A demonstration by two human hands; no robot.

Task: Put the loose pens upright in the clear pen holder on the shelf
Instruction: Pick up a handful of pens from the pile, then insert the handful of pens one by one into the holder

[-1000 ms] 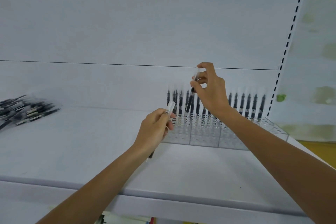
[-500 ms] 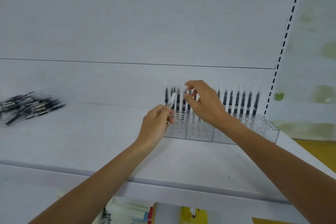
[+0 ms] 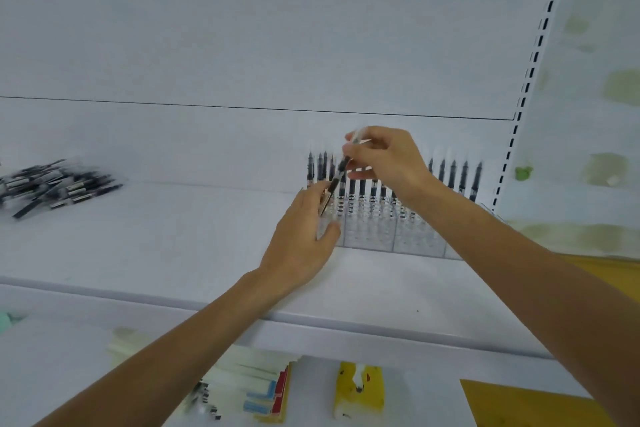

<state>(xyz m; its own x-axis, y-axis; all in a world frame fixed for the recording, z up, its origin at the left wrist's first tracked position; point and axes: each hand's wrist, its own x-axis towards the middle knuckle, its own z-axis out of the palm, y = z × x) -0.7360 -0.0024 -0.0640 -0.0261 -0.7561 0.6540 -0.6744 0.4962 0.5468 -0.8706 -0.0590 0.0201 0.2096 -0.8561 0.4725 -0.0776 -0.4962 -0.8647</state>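
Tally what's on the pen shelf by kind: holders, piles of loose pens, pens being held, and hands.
clear pen holder: 1
pile of loose pens: 1
pen pinched by the right hand: 1
hands, counting the left hand: 2
Total: 5

2 hands (image 3: 298,246) (image 3: 391,163), 1 pen holder (image 3: 381,234)

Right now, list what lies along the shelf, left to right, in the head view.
Pile of loose pens → left hand → clear pen holder → slotted post. Right hand with its pen overlaps the holder: omitted.
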